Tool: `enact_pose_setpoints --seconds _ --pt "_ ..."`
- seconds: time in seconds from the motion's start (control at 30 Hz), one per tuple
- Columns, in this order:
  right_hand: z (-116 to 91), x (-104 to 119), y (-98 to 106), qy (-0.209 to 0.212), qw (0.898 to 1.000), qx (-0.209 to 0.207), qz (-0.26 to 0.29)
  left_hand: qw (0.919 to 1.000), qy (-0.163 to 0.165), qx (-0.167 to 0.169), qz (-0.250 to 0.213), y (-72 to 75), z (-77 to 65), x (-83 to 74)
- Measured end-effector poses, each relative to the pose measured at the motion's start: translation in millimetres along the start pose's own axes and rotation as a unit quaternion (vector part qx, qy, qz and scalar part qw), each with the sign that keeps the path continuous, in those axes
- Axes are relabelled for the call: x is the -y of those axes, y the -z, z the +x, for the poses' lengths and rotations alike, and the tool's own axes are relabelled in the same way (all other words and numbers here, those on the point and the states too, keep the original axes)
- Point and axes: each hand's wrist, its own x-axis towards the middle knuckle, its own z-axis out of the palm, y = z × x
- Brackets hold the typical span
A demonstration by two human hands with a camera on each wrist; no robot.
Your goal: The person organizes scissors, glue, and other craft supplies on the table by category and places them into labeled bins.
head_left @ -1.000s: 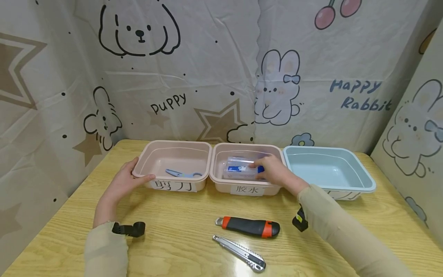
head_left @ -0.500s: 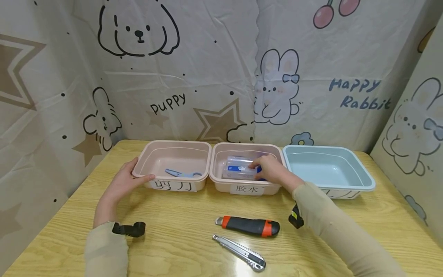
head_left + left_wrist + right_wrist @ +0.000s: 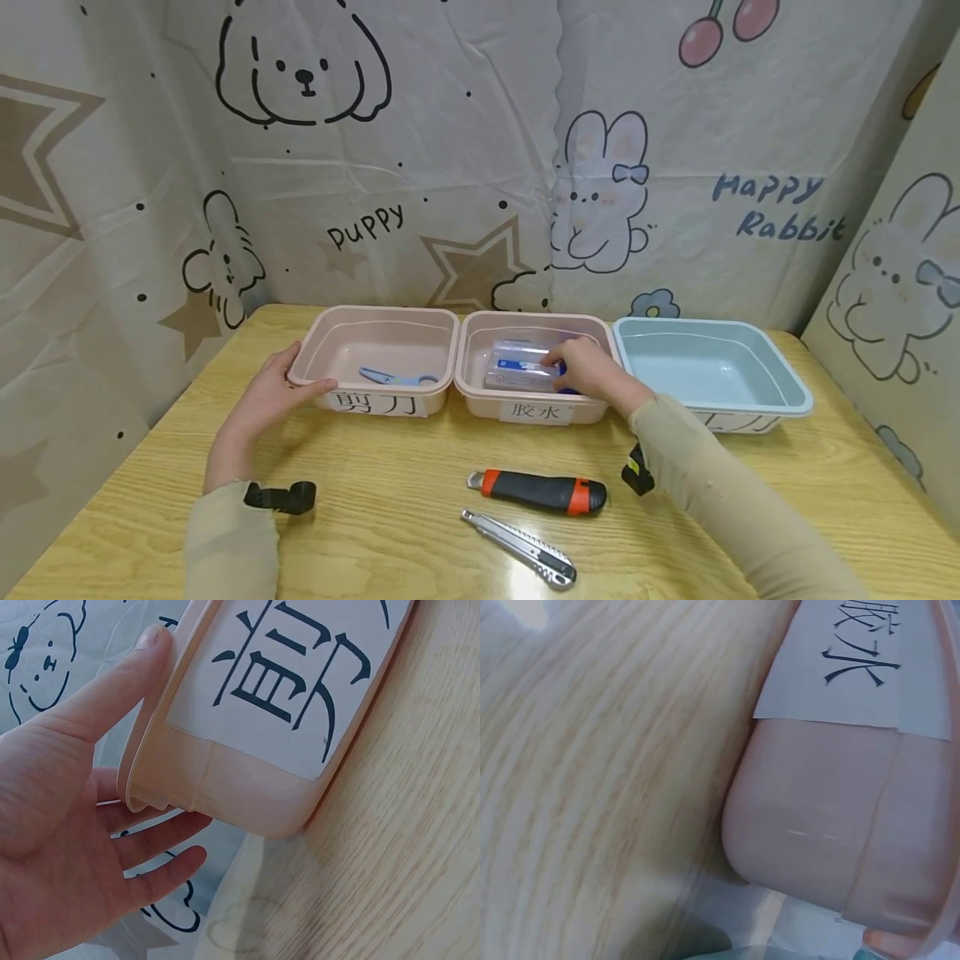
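Note:
Two clear glue bottles with blue labels lie in the middle pink bin [image 3: 534,407]. In the head view my right hand [image 3: 588,367] reaches over its right rim, thumb and fingers pinching the right end of the nearer glue bottle [image 3: 517,379]. The farther glue bottle [image 3: 517,347] lies behind it. My left hand [image 3: 262,392] rests at the left pink bin's [image 3: 322,393] corner. In the left wrist view the thumb lies along the rim and the nearly straight fingers [image 3: 169,877] extend beside the outer wall. Blue scissors [image 3: 397,378] lie inside that bin.
A light blue bin [image 3: 705,375] stands at the right of the row. In front lie a black and orange utility knife [image 3: 536,490] and a silver snap-off knife [image 3: 519,547] on the wooden table [image 3: 360,517]. A printed cloth hangs behind.
The nearer glue bottle has tilted slightly in the right hand, its right end lower. The right forearm has shifted a little left. The left hand stays at the bin corner.

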Motion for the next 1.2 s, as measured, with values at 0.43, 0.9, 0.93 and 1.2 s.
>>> enact_pose_setpoints --seconds 0.43,0.9,0.93,1.2 --pt "-41 -13 27 -0.031 0.995 -0.081 0.051 0.9994 -0.026 -0.002 0.021 -0.2 -0.5 1.5" --pt "-113 -59 38 -0.064 0.971 -0.223 0.061 0.9708 -0.154 -0.034 0.181 -0.9 -3.1 -38.8" --pt "-117 -63 37 -0.069 0.970 -0.224 0.063 0.9662 -0.170 -0.037 0.190 -4.0 -3.6 -44.4" --pt "-142 -88 34 -0.093 0.959 -0.252 0.096 0.9469 -0.265 -0.027 0.181 -43.7 -1.6 -77.9"
